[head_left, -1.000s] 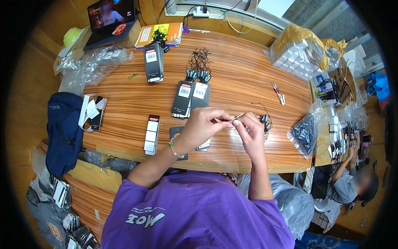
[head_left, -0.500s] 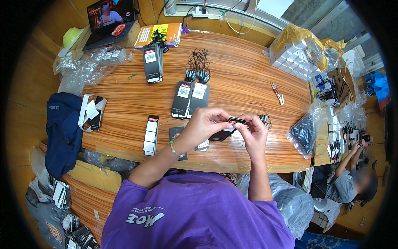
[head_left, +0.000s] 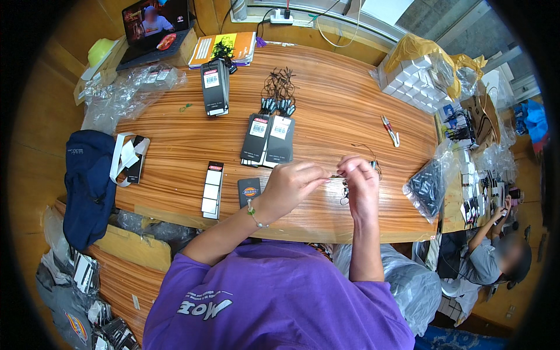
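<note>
L hand [head_left: 294, 182] & R hand [head_left: 361, 181] meet over the near half of the wood table [head_left: 326, 81], both pinching a thin pc [head_left: 335, 177] btwn fingertips; too small to tell if it's cord or a tag edge. Dark cord [head_left: 345, 191] shows just below R hand; can't tell if it hangs or lies on the table. Grey tag [head_left: 249, 192] lies near L wrist; corded tags [head_left: 256, 137] sit farther up, two stacks side by side.

Containers: R side, clear bag [head_left: 446, 157] w/ flat dark pcs [head_left: 424, 188] inside, contents blurred. Far R corner, yellow-brown wrap [head_left: 411, 46] around rows of small white boxes [head_left: 402, 87]. Far L, crumpled clear plastic [head_left: 108, 105] w/ a small pale box [head_left: 160, 76] in/under it, can't tell which. Lower L, plastic bag [head_left: 55, 259] w/ striped tags [head_left: 86, 272]. Below table, R of the torso, big greyish bag [head_left: 408, 286], contents unclear.
</note>
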Demonstrator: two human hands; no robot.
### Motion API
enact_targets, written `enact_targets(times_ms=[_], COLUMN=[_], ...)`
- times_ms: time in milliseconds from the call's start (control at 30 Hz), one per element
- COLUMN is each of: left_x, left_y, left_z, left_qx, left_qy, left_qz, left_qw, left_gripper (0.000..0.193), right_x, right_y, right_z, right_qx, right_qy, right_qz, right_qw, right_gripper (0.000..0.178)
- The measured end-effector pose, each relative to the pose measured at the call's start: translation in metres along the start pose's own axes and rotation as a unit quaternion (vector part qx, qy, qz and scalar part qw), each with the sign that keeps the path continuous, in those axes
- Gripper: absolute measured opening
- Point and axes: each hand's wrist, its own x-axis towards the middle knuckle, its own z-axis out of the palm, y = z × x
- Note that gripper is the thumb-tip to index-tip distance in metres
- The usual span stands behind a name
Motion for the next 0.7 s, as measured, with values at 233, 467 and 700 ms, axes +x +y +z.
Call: enact_targets(times_ms=[233,467,700], left_x=[-0.001,-0.009,-0.042], left_y=[-0.001,-0.001,-0.041], left_z=[0.002,-0.014,-0.127], left_qx=[-0.035,-0.037,0.081], left_qy=[-0.019,-0.038,-0.02], left_qz=[-0.024,-0.045,-0.175], left_qw=[0.999,0.998,0.981], left_gripper=[0.017,0.026,0.022], right_x=[0.012,0.007,0.0], right_y=[-0.026,-0.035,-0.051], right_z=[-0.001,0.02,0.004], right_qx=[0.239,0.158,0.038], right_qy=[0.041,0.021,0.092], right_qz=[-0.071,-0.073,-0.154], right_qw=[0.968,0.985,0.983], right_gripper=[0.013,0.018,0.028])
